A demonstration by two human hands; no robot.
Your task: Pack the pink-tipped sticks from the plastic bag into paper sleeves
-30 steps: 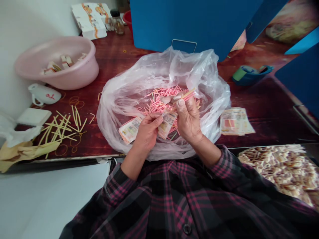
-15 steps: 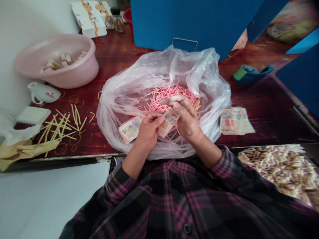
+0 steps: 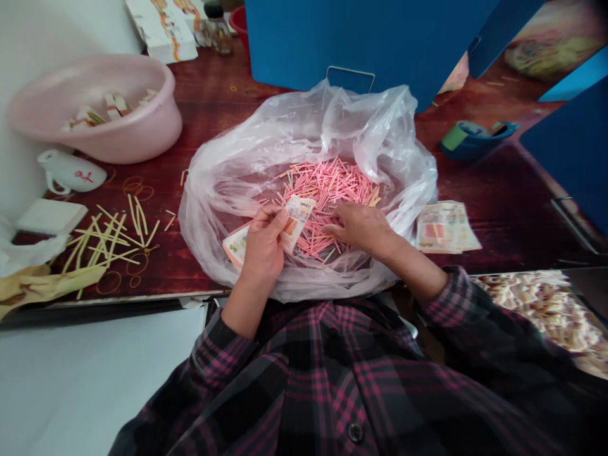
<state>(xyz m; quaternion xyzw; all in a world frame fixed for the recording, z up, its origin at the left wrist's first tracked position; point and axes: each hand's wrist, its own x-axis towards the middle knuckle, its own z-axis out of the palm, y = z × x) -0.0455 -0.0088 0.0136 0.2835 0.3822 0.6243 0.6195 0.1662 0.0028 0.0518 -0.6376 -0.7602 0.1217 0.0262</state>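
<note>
My left hand (image 3: 266, 244) is closed on a small printed packet (image 3: 299, 220), pinched between thumb and fingers. Under that hand lies a stack of similar printed packets (image 3: 236, 244), partly covered by it. Low over a heap of short pink sticks (image 3: 327, 180) is my right hand (image 3: 363, 228), palm down with thumb and fingers apart; its fingertips reach the sticks. The heap, with a few green and yellowish pieces among the pink, lies inside a wide-open clear plastic bag (image 3: 228, 168).
Left stand a pink basin (image 3: 137, 136), a white mug (image 3: 78, 172), loose yellowish sticks (image 3: 102, 244) and rubber bands (image 3: 135, 185). Right are more printed packets (image 3: 434, 228) and a blue container (image 3: 475, 142). A blue panel (image 3: 380, 38) rises behind the bag.
My right hand has left the packet in my left hand and come down onto the pink sticks. My left hand has shifted slightly left, still holding the packet.
</note>
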